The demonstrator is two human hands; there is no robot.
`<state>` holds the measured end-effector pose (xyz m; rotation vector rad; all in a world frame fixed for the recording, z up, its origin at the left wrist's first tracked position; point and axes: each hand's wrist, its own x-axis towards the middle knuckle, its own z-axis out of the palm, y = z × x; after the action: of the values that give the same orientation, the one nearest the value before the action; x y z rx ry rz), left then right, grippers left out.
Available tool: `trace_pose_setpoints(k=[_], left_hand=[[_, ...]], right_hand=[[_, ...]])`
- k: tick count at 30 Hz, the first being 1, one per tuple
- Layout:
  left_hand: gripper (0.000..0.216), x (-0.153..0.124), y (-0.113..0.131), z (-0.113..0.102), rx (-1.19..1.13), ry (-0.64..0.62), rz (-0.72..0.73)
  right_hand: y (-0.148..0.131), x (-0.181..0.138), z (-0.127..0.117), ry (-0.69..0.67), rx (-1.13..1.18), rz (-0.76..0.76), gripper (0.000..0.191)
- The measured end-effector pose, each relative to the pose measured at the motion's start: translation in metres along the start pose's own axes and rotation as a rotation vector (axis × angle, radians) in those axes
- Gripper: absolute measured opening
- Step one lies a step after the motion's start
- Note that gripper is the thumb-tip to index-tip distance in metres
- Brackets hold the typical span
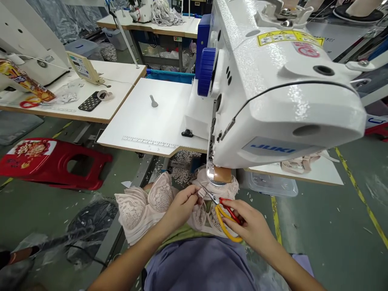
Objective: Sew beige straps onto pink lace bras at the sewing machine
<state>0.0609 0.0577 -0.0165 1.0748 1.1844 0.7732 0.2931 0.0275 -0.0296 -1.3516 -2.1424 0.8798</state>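
Observation:
My left hand (182, 206) is closed, pinching a small edge of a pale pink lace garment (142, 206) that lies across my lap. My right hand (250, 224) grips red and yellow thread snips (226, 216), whose blades point left and meet the pinched bit of fabric. Both hands work just below the front edge of the white sewing machine (273, 85). Part of the garment is hidden under the machine head.
A white table (151, 121) carries the machine and a ruler strip along its front edge. A red plastic stool (51, 161) lies on the floor at left. Another bench (100, 93) at left holds a phone and a control panel. Black plastic bags lie at lower left.

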Motion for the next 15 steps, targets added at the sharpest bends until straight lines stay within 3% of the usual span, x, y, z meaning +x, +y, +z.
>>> trace_pose_setpoints(k=[5,15], left_hand=[[0.035,0.001,-0.001,-0.007,0.048,0.004,0.005],[0.028,0.001,0.003,-0.014,0.086,-0.057,-0.016]], right_hand=[[-0.011,-0.008,0.000,0.074,0.055,0.030,0.037],[-0.010,0.011,0.015,0.030,0.056,0.032,0.038]])
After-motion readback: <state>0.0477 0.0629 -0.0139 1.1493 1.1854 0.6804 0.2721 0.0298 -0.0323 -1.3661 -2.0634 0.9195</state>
